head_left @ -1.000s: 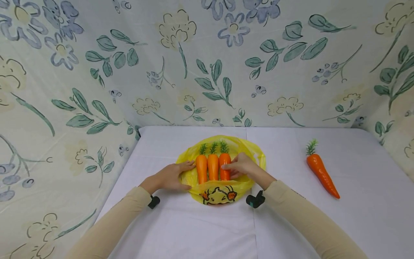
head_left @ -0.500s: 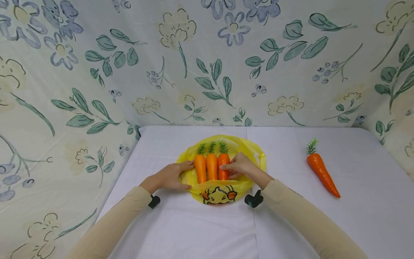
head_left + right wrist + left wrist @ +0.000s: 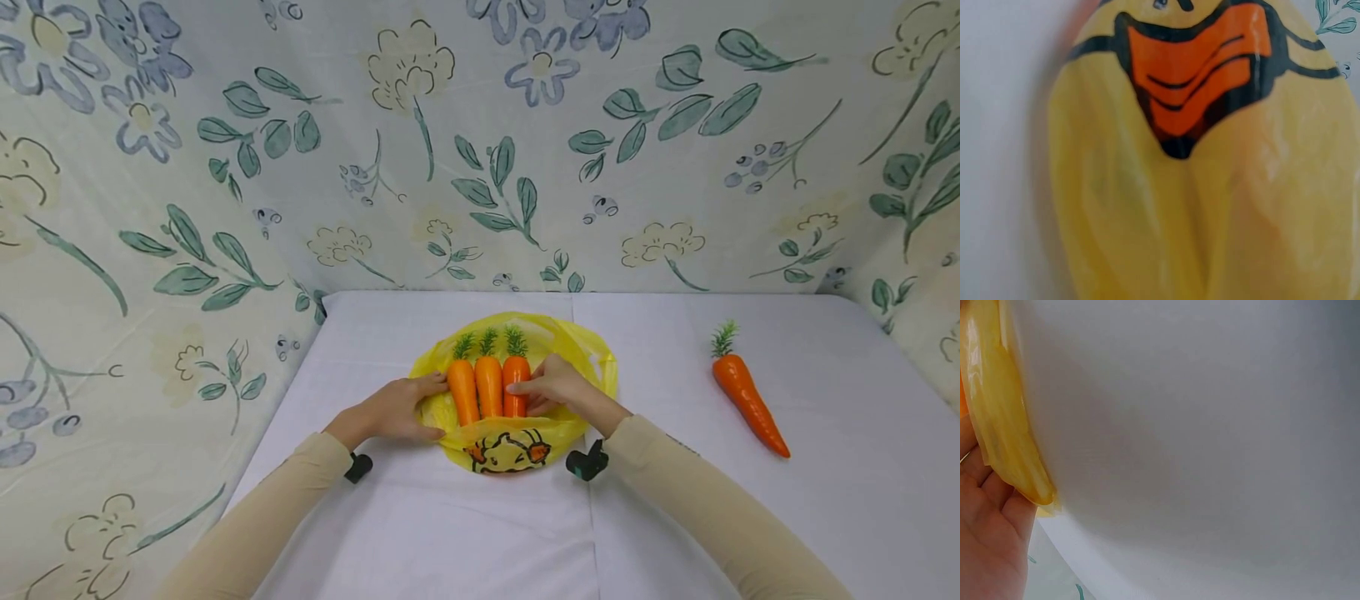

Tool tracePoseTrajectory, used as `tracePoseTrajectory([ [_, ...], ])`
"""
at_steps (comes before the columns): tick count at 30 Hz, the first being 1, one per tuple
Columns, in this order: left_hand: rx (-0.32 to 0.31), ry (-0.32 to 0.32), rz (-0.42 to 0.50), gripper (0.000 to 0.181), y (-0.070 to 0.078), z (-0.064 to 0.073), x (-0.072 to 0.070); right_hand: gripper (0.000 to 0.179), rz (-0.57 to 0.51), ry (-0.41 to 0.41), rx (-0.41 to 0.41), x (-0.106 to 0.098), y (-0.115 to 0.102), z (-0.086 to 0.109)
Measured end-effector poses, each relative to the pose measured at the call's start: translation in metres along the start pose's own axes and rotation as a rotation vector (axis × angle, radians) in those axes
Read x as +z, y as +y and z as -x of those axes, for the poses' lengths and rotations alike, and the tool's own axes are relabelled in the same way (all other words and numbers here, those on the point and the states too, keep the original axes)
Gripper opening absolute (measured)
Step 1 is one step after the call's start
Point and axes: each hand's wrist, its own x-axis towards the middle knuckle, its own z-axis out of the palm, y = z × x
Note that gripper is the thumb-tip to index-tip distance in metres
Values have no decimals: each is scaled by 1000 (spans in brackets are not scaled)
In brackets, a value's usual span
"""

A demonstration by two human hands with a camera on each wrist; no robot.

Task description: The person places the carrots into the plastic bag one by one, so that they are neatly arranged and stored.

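Observation:
A crinkled yellow plastic bag [image 3: 562, 337] with a cartoon face lies open on the table. Three orange carrots [image 3: 488, 387] with green tufted tops stand side by side in it, their lower ends hidden behind its front edge. My right hand [image 3: 558, 385] pinches the rightmost carrot [image 3: 516, 375], thumb across its front. My left hand [image 3: 393, 408] rests at the bag's left side, thumb and fingers spread, fingertips touching the leftmost carrot [image 3: 463, 392]. In the left wrist view its fingers pass behind the plastic. The right wrist view shows only the bag's printed side [image 3: 1210, 69], no hand.
A larger, redder carrot [image 3: 748, 404] with a green top lies slanted on the white-covered table [image 3: 675, 517] to the right. Behind the table and along both sides hangs a floral cloth [image 3: 337, 183].
The three carrots in the bag have shifted slightly left, their tops leaning that way. My right hand has moved left with the carrot it pinches. My left hand has stayed in place.

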Motion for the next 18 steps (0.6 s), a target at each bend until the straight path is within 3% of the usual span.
tracePoseTrajectory([
  [18, 15, -5, 5, 85, -2, -1, 1, 27, -25, -27, -36, -9, -4, 8],
])
